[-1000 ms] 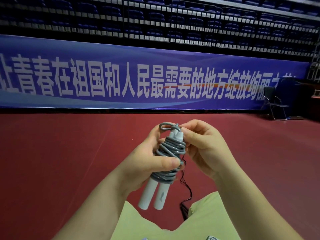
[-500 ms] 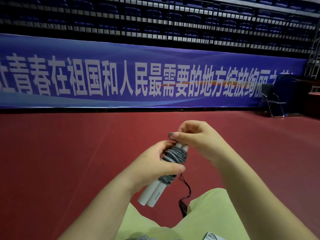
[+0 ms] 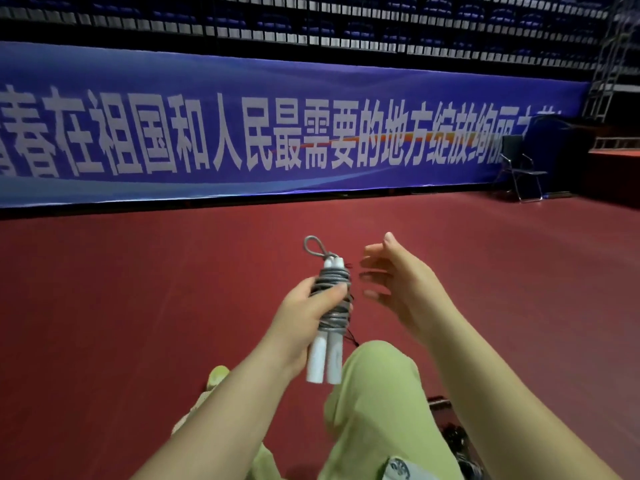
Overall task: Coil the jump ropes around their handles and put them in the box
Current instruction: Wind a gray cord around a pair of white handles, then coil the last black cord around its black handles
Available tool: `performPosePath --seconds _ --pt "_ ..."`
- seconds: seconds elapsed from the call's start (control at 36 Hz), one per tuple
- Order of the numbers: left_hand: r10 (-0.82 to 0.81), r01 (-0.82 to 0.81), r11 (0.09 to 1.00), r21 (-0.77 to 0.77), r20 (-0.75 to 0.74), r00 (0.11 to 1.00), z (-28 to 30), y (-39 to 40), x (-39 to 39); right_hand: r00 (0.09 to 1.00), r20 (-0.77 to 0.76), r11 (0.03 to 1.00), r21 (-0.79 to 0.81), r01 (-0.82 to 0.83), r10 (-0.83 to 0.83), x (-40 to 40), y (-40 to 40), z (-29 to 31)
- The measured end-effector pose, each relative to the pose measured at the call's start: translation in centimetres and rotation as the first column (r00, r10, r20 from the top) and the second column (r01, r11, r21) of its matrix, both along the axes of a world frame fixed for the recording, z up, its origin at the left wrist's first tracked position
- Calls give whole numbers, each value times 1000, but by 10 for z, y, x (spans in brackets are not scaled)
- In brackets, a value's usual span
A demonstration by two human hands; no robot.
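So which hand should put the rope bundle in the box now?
Probably the left hand: it already grips the coiled jump rope around its white handles. The right hand is open beside it, holding nothing. No box is in view.

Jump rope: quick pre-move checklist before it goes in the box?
1. Left hand grips the jump rope: ok.
2. Cord coiled around both white handles: ok.
3. End loop tucked in: not ok, it sticks out above the handles.
4. Right hand off the bundle, fingers open: ok.
5. Box in view: not ok, none visible.
6. Thin black cord beside the coil is free of it: cannot tell.
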State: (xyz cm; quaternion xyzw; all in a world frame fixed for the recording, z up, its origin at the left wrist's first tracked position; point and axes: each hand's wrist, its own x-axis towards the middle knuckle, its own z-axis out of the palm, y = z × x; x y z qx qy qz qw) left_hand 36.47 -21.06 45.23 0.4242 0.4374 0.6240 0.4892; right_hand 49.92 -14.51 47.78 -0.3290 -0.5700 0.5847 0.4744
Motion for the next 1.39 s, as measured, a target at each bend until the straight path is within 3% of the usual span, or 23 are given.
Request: performPosePath --seconds 0.11,0.25,0.44,0.58,0.69,0.78,0.83,0.92,1.06,1.14,1.28,1.39 --pt "42 -42 999 1 97 994 -1 37 10 999 -13 992 -126 -31 29 12 16 -23" --pt "49 -44 998 -54 88 995 -12 91 35 996 -77 957 -281 -75 55 23 40 -56" --pt "-188 183 949 -258 7 982 -67 174 99 969 -148 905 -407 125 -200 79 91 -121" --pt "-436 341 854 -393 -180 882 -134 221 149 944 -36 829 -492 268 -327 132 124 -191" --pt "-564 328 734 -595 -265 782 -195 253 177 913 -65 666 -704 244 -404 164 145 -255" --pt "-641 316 629 -710 -244 728 -261 278 187 867 31 497 -809 314 -497 185 156 -304" --pt "-672 287 618 -732 -303 675 -274 288 194 826 146 350 -855 382 -544 198 164 -345" --pt "-714 259 604 -753 -368 596 -294 302 200 745 309 167 -857 488 -591 216 175 -409" --pt "-838 323 497 -805 -350 418 -339 326 206 693 457 -6 -837 547 -558 238 191 -507" --pt "-876 330 455 -827 -349 333 -357 338 206 685 533 -18 -795 606 -497 239 204 -508" --pt "-912 321 402 -858 -341 229 -380 364 206 711 620 72 -735 674 -332 235 219 -544" --pt "-901 333 424 -842 -356 248 -387 389 204 665 674 99 -675 731 -321 225 237 -549"
